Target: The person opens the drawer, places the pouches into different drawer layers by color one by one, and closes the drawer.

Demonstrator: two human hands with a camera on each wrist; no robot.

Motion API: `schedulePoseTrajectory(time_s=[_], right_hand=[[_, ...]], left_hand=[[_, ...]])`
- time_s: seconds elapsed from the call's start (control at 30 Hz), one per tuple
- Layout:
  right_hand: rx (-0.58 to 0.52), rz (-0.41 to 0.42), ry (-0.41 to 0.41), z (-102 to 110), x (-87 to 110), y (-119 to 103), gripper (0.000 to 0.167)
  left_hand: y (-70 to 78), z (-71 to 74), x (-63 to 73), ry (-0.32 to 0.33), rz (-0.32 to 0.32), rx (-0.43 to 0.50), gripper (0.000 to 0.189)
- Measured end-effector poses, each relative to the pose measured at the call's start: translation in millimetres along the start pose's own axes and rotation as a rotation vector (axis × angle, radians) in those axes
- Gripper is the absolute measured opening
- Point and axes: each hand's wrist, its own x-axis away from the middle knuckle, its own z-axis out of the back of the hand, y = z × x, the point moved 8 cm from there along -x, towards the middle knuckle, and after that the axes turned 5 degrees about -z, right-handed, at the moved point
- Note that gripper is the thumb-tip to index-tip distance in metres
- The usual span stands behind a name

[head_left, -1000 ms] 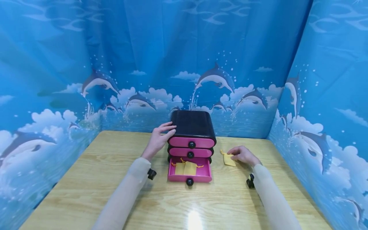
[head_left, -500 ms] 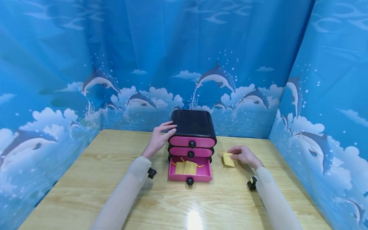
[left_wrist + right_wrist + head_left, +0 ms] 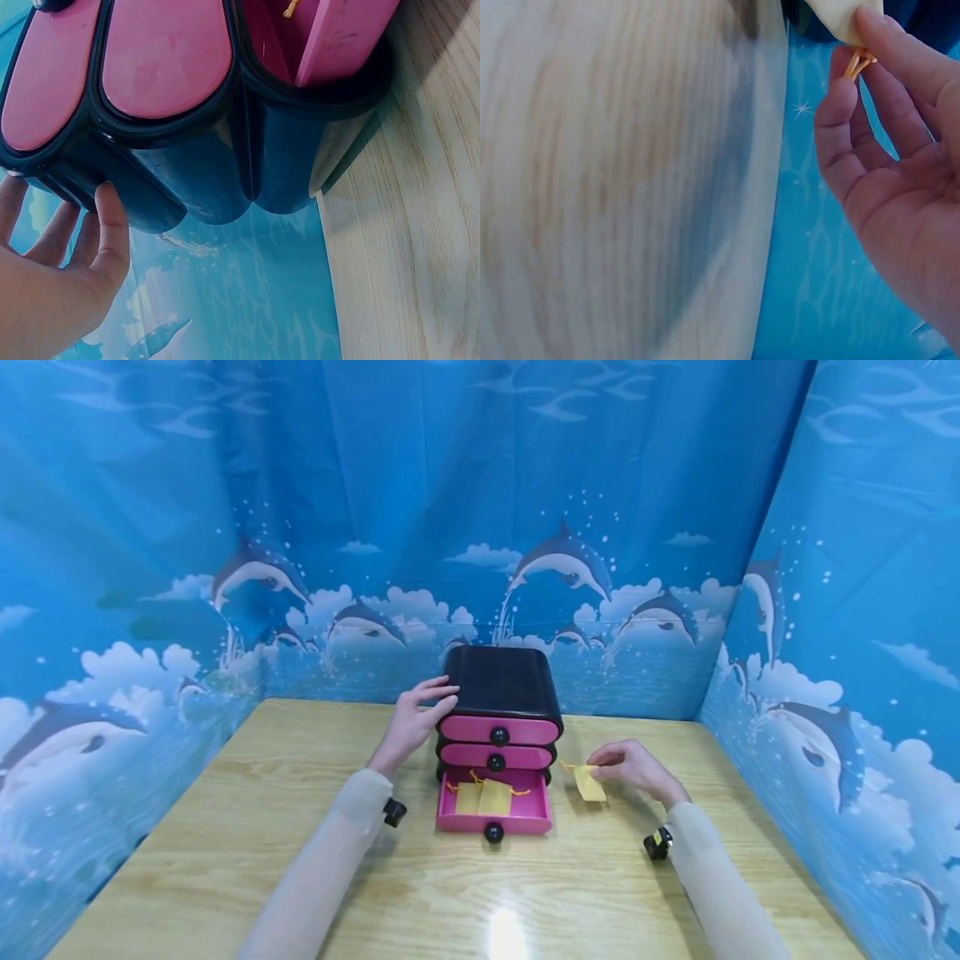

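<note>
A small black chest with pink drawers (image 3: pixel 501 683) stands on the table, its bottom drawer (image 3: pixel 532 811) pulled out. Two yellow drawstring pouches (image 3: pixel 495 797) lie inside that drawer. My left hand (image 3: pixel 411 720) rests against the chest's upper left side, and in the left wrist view its fingertips (image 3: pixel 112 217) touch the black casing. To the right of the chest, my right hand (image 3: pixel 633 767) pinches another yellow drawstring pouch (image 3: pixel 589 784) between thumb and fingers. The right wrist view shows part of this pouch (image 3: pixel 847 16) and its orange cord end (image 3: pixel 859 64).
The wooden table (image 3: pixel 315 860) reaches back to a blue dolphin-print curtain (image 3: pixel 390 527), which also hangs along the right side. Round black knobs (image 3: pixel 493 833) stick out from the drawer fronts.
The pouch in my right hand has come up off the table and moved slightly left, towards the chest. My left hand stays where it was.
</note>
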Motion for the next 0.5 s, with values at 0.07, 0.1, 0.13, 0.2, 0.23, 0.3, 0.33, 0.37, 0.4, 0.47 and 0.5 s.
schedulePoseTrajectory(time_s=[0.07,0.1,0.13,0.2,0.23,0.3,0.33,0.37,0.4,0.47,0.5], right_hand=[[-0.003,0.014,-0.008,-1,1.8,-4,0.026],[-0.001,0.020,-0.012,-2,2.5,-5,0.025],[0.001,0.026,-0.015,-3,3.3,-7,0.025],[-0.001,0.033,-0.028,-5,4.1,-10,0.023],[0.001,0.035,-0.037,-6,4.5,-12,0.023],[0.003,0.040,-0.060,-9,4.8,-14,0.022],[0.007,0.044,-0.071,-10,5.0,-15,0.022],[0.006,0.048,-0.081,-11,5.2,-17,0.021],[0.010,0.050,-0.088,-11,5.8,-18,0.020],[0.019,0.053,-0.098,-14,5.7,-21,0.020],[0.027,0.060,-0.102,-15,5.8,-23,0.020]], left_hand=[[-0.3,0.0,0.4,-0.003,0.001,0.004,0.037],[-0.3,0.0,0.6,-0.002,0.002,0.007,0.038],[-0.5,0.0,0.9,-0.002,0.003,0.008,0.038],[-1.2,0.0,1.4,-0.004,0.005,0.010,0.038],[-1.3,-0.1,1.6,-0.006,0.007,0.010,0.038],[-1.2,-0.4,1.9,-0.009,0.009,0.014,0.038],[-1.4,-0.8,1.9,-0.012,0.011,0.018,0.038],[-1.1,-0.9,1.9,-0.014,0.012,0.022,0.038],[-0.5,-1.1,1.5,-0.016,0.011,0.021,0.038],[3.3,-0.7,3.3,-0.017,0.014,0.017,0.038],[7.8,-0.4,5.0,-0.019,0.014,0.014,0.037]])
